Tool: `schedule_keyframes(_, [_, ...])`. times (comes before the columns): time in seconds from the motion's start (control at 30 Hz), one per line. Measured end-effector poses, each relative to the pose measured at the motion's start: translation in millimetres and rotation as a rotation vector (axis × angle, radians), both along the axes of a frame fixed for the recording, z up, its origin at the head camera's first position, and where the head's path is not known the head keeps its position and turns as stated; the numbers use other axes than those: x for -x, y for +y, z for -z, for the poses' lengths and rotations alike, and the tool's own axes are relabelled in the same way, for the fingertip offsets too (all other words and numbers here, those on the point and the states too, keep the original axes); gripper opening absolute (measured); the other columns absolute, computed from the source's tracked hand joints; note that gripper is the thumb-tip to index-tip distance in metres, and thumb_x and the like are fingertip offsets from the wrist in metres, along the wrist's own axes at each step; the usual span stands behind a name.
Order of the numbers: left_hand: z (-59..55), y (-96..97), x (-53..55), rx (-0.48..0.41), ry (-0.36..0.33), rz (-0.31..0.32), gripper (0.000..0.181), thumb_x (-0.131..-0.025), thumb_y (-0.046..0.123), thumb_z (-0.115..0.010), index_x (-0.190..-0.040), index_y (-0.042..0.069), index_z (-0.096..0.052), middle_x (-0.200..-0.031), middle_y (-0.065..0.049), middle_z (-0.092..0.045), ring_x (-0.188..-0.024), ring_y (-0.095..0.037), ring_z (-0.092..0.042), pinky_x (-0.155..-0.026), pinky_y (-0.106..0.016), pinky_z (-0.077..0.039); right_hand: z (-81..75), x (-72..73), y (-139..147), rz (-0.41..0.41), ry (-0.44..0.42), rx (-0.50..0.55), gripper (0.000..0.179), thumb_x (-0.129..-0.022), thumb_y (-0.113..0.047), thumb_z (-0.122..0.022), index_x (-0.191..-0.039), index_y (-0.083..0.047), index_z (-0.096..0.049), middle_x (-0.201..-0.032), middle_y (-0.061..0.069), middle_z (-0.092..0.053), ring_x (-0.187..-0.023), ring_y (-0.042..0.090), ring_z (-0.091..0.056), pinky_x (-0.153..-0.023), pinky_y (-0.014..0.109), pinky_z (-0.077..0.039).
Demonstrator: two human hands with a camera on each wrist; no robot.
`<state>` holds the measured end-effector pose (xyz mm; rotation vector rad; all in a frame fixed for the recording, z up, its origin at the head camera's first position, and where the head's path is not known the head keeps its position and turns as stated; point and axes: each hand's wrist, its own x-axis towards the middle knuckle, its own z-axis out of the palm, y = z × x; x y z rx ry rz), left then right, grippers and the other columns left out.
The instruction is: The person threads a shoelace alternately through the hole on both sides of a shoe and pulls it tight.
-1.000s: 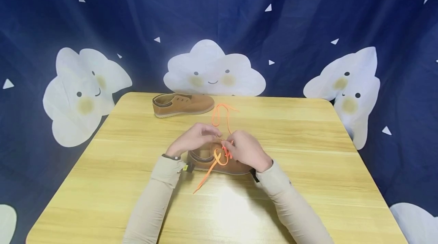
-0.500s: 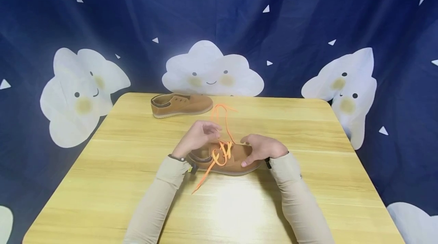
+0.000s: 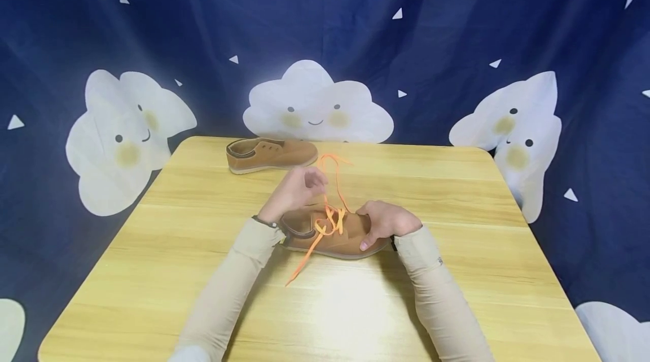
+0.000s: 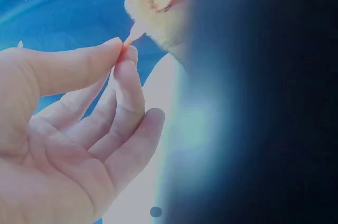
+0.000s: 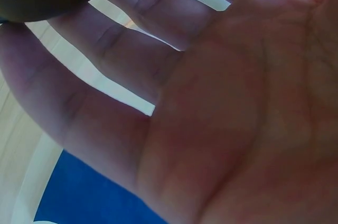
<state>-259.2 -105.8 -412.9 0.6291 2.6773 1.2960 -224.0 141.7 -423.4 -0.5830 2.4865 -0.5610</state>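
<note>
A brown shoe sits in mid-table with its toe to the right. An orange shoelace runs through its eyelets; one end trails toward the near side, and another part curves away behind the shoe. Above the tongue, my left hand pinches a stretch of the lace between thumb and index finger. The left wrist view shows that pinched lace at the fingertips. Over the toe, my right hand grips the shoe, thumb on the near side and fingers on the far side. In the right wrist view the fingers curl round a dark rounded surface.
A second brown shoe, without a lace, stands at the back of the wooden table, left of the middle. Behind the table's far edge hangs a dark blue curtain with white clouds.
My right hand has left the lacing and moved right to grip the toe. My left hand has risen away from the shoe, drawing the lace upward.
</note>
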Motion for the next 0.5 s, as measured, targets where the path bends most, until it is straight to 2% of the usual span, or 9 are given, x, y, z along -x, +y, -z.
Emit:
schedule_keyframes(0.23, [-22.0, -0.3, 4.7, 0.000, 0.030, -0.059, 0.008, -0.094, 0.009, -0.073, -0.101, 0.005, -0.073, -0.098, -0.009, -0.076, -0.096, -0.026, -0.071, -0.094, -0.045, -0.056, 0.1, 1.0, -1, -0.004, -0.010, 0.001, 0.078, -0.069, -0.022, -0.097, -0.136, 0.001, -0.064, -0.140, 0.015, -0.066, -0.133, 0.033, -0.059, -0.115, 0.048, -0.047])
schedule_keyframes(0.5, [-57.6, -3.3, 11.0, 0.045, 0.115, -0.108, 0.009, -0.095, 0.011, -0.074, -0.103, 0.006, -0.074, -0.106, -0.011, -0.077, -0.104, -0.031, -0.071, -0.100, -0.048, -0.054, 0.2, -0.6, -2, -0.011, -0.003, 0.002, 0.078, -0.068, -0.021, -0.097, -0.137, -0.001, -0.065, -0.141, 0.015, -0.066, -0.135, 0.034, -0.058, -0.115, 0.048, -0.046])
